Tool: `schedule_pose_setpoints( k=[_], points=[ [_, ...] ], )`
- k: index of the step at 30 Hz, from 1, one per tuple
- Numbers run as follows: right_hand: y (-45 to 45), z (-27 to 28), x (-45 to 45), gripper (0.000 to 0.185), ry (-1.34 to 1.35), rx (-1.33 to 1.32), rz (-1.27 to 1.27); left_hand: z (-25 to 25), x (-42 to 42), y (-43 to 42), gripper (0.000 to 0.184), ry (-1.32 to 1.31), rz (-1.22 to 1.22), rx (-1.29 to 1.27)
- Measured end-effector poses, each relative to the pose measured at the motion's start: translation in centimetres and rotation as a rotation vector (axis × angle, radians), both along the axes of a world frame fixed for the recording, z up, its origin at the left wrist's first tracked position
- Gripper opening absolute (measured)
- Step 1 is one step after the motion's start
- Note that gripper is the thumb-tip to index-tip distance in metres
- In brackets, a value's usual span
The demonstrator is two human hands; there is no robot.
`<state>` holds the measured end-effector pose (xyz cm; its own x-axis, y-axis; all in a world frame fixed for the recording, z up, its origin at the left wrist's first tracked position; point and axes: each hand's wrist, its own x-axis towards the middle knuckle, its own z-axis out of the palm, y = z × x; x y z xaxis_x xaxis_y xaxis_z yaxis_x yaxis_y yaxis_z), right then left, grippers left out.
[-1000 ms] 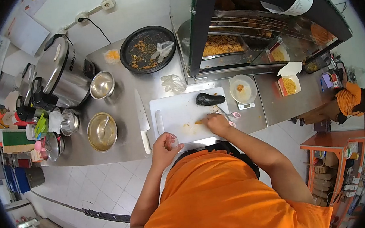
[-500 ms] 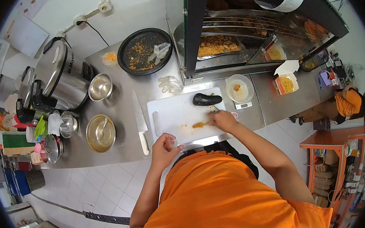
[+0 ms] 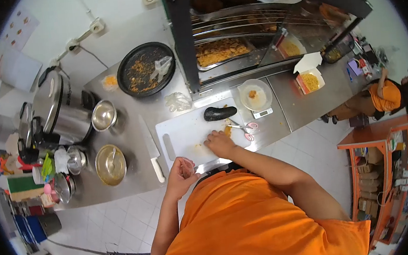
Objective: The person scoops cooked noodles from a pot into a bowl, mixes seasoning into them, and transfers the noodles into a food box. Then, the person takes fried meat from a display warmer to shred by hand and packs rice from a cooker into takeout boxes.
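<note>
My left hand is closed around a small clear plastic cup at the near left edge of the white cutting board. On the board, my right hand has its fingers bent down and drawn together beside small yellowish crumbs; whatever its fingertips hold is hidden. Scissors with pink handles lie right of that hand, their blades near a yellow-brown food piece. A glossy black oblong object rests at the board's far side.
A long knife lies left of the board. Beyond it stand metal bowls and a large cooker. A plastic bowl sits on a scale. Behind are a black pan and a glass display case. A person is at far right.
My right hand has moved left from the scissors to the crumbs, leaving the scissors lying on the board. My left hand still holds the cup. The view has shifted slightly.
</note>
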<state>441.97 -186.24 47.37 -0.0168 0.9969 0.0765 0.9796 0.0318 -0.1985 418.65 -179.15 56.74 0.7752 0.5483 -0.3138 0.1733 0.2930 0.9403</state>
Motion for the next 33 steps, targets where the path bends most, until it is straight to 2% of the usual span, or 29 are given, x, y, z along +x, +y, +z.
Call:
schedule_pose_setpoints(
  k=[1,5,7,8,10,12,14,16,17,18,20,23,27,29,31,33],
  points=[
    [0.0,-0.1,-0.4,0.014,-0.026,-0.027,-0.019,0.3,0.4,-0.4,0.036,-0.088,0.049,0.020],
    [0.0,-0.6,-0.5,0.013,0.002,-0.045,-0.104,1.1,0.4,-0.4,0.035,-0.007,0.128,-0.083],
    [0.0,-0.7,0.7,0.011,0.182,-0.001,-0.178,1.2,0.3,-0.3,0.035,0.023,0.131,-0.065],
    [0.0,-0.4,1.5,0.011,0.187,-0.001,-0.167,1.2,0.3,-0.1,0.035,0.027,0.142,-0.063],
    [-0.2,0.6,3.4,0.017,0.620,-0.103,-0.363,1.3,0.5,0.2,0.036,0.001,0.089,0.023],
    [-0.6,1.9,5.2,0.026,0.791,-0.138,-0.495,0.6,0.7,0.6,0.039,-0.005,0.081,0.000],
    [-1.3,3.1,6.6,0.025,0.826,-0.163,-0.520,0.5,1.1,0.8,0.042,-0.019,0.066,-0.018],
    [-1.6,3.5,7.4,0.015,1.309,-0.110,-0.592,1.0,1.5,0.6,0.047,-0.063,0.068,-0.032],
    [-1.7,6.6,7.3,0.009,1.405,-0.184,-0.640,1.0,1.6,0.7,0.047,-0.064,0.073,-0.032],
    [-1.8,7.4,7.4,0.009,1.403,-0.185,-0.638,0.8,1.7,0.8,0.049,-0.068,0.054,-0.012],
    [-2.2,8.5,7.6,0.007,1.795,-0.241,-0.688,0.5,2.0,1.0,0.050,-0.072,0.033,0.009],
    [-2.2,11.0,6.9,0.006,1.835,-0.267,-0.647,0.6,2.4,1.3,0.051,-0.090,0.028,0.018],
    [-2.0,14.7,5.3,0.006,1.830,-0.247,-0.530,1.6,3.2,1.8,0.043,-0.021,-0.019,0.106],
    [-2.1,16.9,4.4,0.009,1.709,-0.181,-0.377,1.9,3.8,2.0,0.042,-0.008,-0.036,0.134],
    [-2.1,18.8,3.2,0.010,1.642,-0.155,-0.369,2.7,4.4,1.9,0.042,0.011,-0.046,0.279],
    [-2.2,19.7,2.7,0.010,1.572,-0.128,-0.360,2.6,4.7,2.2,0.041,-0.008,-0.068,0.297]
  ],
)
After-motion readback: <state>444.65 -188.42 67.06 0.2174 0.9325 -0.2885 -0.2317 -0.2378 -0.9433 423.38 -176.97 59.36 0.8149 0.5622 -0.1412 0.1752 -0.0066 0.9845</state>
